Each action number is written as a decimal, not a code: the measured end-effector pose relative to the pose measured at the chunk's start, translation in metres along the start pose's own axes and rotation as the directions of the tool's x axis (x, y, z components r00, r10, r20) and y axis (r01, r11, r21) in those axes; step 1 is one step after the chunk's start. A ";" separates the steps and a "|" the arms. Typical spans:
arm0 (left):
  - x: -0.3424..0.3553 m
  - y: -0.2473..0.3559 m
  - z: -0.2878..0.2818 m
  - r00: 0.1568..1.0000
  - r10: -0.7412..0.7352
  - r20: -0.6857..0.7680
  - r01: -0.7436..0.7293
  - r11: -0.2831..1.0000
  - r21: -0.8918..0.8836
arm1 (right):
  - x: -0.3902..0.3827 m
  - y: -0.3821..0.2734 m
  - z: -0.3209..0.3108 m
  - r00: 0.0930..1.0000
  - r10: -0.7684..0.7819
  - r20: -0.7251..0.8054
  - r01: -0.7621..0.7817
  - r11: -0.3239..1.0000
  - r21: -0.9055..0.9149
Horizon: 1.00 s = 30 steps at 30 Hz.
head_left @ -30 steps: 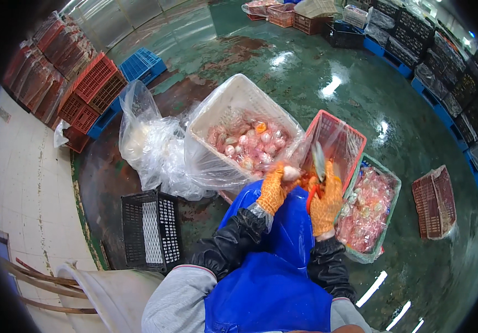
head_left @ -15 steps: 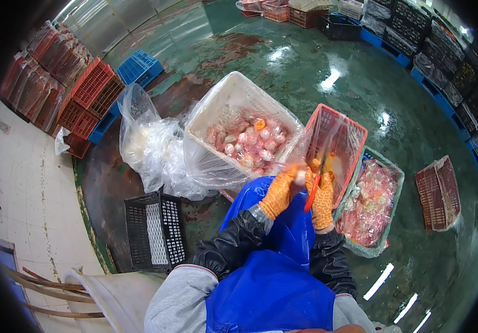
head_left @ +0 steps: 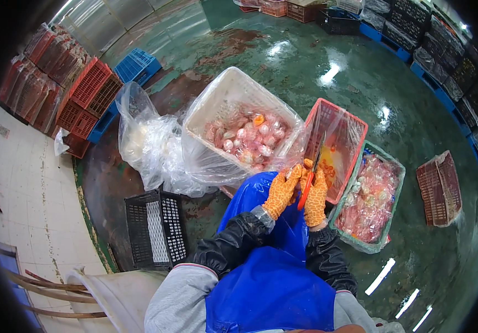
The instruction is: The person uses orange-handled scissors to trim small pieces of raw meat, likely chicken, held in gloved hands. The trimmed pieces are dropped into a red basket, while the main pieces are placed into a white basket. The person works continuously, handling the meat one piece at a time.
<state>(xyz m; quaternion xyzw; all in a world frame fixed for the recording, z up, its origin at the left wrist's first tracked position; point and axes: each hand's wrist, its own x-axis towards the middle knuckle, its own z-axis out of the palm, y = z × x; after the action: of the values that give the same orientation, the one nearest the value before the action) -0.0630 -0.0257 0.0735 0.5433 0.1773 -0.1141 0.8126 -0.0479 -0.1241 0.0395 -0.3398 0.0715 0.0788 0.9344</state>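
My left hand (head_left: 281, 194), in an orange patterned glove, is closed in front of the blue apron; what it pinches is hidden. My right hand (head_left: 315, 198), gloved alike, grips scissors (head_left: 304, 195) with red handles, their blades pointing away from me. Both hands are close together, between a white crate (head_left: 223, 97) and a red crate (head_left: 351, 166). Pink and white pieces (head_left: 250, 136) fill the bottom of the plastic-lined white crate, with one orange item (head_left: 258, 120) among them. Yellow and orange bits (head_left: 330, 162) lie in the red one.
A green crate (head_left: 398, 186) of plastic-covered pink and white pieces stands at the right. Crumpled clear plastic (head_left: 158, 152) lies left of the white crate, a black crate (head_left: 130, 233) nearer me. Further right sits a brown-red crate (head_left: 437, 191). Stacked crates (head_left: 86, 97) line the far left.
My hands have drawn slightly back toward me, and the right hand has shifted a little left with the scissors. The pale piece seen between the hands no longer shows clearly.
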 end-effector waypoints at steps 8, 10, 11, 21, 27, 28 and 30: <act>0.015 0.022 -0.005 0.962 -0.004 -0.274 0.001 1.000 -0.008 | -0.016 -0.023 0.006 1.000 0.004 -0.014 -0.008 0.950 -0.313; 0.025 0.028 -0.014 0.948 0.053 -0.313 -0.063 0.998 -0.022 | -0.016 -0.024 -0.015 0.990 0.099 0.096 -0.066 0.952 -0.298; 0.028 0.031 -0.015 0.945 0.071 -0.319 -0.086 0.996 -0.033 | -0.018 -0.024 -0.023 0.982 0.125 0.143 -0.059 0.916 -0.398; 0.031 0.019 0.003 0.950 0.129 -0.284 -0.149 0.988 -0.049 | -0.033 -0.032 0.015 0.989 0.085 0.122 0.071 0.448 -0.891; 0.032 0.017 0.006 0.960 0.150 -0.236 -0.139 0.988 0.062 | -0.029 -0.027 0.000 0.974 -0.007 0.226 0.211 0.392 -0.896; 0.036 0.010 0.006 0.954 0.210 -0.214 -0.188 0.975 0.121 | -0.020 -0.021 -0.003 0.934 -0.130 0.333 0.357 0.327 -0.875; 0.038 0.005 0.011 0.949 0.255 -0.186 -0.260 0.966 -0.003 | -0.018 -0.026 0.003 0.929 -0.140 0.343 0.371 0.327 -0.869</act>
<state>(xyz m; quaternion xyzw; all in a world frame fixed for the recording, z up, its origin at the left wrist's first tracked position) -0.0247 -0.0335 0.0653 0.5587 0.1806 0.0460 0.8082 -0.0600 -0.1436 0.0615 -0.7994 -0.1365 -0.0091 0.5850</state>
